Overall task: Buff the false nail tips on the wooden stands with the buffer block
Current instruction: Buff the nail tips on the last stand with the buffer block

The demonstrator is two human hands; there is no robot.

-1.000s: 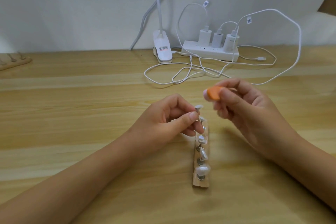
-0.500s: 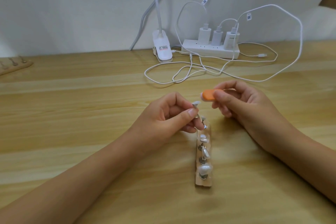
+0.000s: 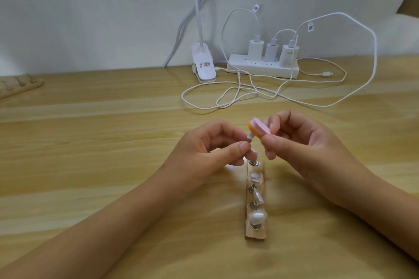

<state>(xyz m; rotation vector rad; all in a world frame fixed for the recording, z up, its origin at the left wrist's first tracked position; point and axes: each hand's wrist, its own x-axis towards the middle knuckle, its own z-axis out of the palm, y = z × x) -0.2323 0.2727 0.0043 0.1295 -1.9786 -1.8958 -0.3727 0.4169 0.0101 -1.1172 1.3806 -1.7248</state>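
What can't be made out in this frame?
Head view:
- Whether the buffer block touches the nail tip: too small, blurred.
- The tip's peg: mostly hidden by the left hand's fingers.
- Far end of the wooden stand: behind the same fingers.
- The second stand: cut off by the left edge.
- The cable tags: print too small.

Hands: two – left hand [image 3: 204, 154], right hand [image 3: 301, 145].
Buffer block [image 3: 326, 129]: one.
Wooden stands: two – near stand [image 3: 255, 234] at centre, far stand [image 3: 20, 86] at left edge.
False nail tips: five – four in row on near stand, e.g. front tip [image 3: 257, 217], rearmost partly hidden; fifth tip [image 3: 318, 136] off stand.
Metal pegs [image 3: 256, 225] on near stand: four.
Power strip [image 3: 263, 68]: one.
Chargers [image 3: 272, 51] in strip: three.
Clip lamp [image 3: 204, 65]: one.
Cable tags [image 3: 255, 8]: two.
White cables [image 3: 375, 52]: tangled, number unclear.
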